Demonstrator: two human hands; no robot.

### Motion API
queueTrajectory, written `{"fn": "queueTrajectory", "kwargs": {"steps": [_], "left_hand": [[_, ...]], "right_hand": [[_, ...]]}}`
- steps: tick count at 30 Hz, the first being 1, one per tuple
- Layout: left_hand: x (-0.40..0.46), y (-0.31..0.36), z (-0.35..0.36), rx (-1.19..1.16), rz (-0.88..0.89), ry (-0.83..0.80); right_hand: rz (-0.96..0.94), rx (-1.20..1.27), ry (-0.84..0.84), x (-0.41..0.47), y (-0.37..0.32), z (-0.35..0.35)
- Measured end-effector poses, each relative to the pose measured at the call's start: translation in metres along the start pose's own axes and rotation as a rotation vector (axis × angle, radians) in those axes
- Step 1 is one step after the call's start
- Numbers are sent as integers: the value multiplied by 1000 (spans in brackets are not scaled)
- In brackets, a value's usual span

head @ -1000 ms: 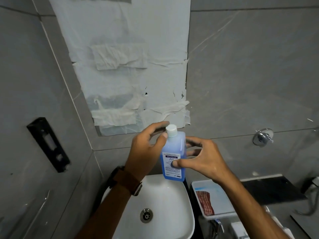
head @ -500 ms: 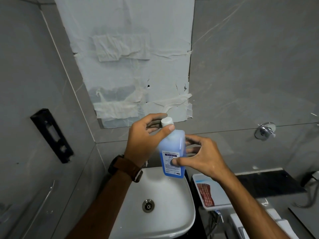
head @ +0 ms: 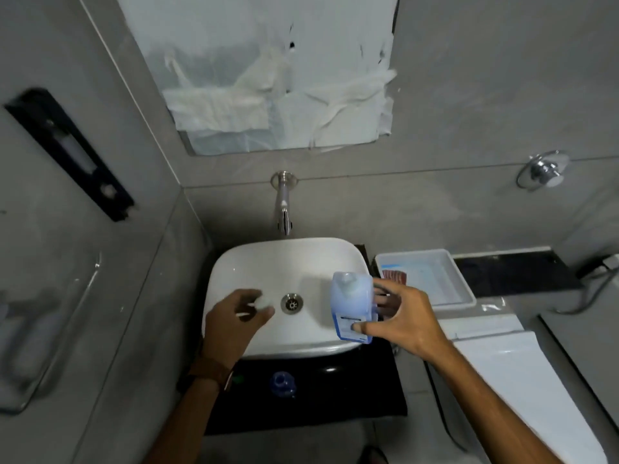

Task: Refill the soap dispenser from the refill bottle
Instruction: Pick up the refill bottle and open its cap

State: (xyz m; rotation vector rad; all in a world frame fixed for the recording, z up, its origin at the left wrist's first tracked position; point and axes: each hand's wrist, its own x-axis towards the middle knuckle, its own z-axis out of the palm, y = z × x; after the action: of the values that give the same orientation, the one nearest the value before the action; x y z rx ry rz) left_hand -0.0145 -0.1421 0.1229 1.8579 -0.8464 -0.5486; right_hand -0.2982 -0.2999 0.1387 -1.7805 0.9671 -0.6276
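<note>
Basin (head: pixel 254 262) centre open — tap (head: pixel 283 209) overhangs rear, tray (head: pixel 465 289) right.

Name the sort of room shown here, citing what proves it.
Most likely a bathroom: a white basin under a wall tap, a toilet lid at right, grey tiled walls.

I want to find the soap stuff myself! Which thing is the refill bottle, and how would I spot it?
Find the white sink under the wall tap. Over the sink's right side, the right hand holds the refill bottle. It is the only see-through blue bottle there, with a white label low on its front and its neck uncapped, unlike the plain white tray beside it.
</note>
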Motion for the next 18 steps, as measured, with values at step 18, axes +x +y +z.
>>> {"fn": "queueTrajectory", "kwargs": {"steps": [18], "left_hand": [[-71, -191, 61, 532, -406, -199]], "right_hand": [[285, 75, -57, -71, 172, 85]]}}
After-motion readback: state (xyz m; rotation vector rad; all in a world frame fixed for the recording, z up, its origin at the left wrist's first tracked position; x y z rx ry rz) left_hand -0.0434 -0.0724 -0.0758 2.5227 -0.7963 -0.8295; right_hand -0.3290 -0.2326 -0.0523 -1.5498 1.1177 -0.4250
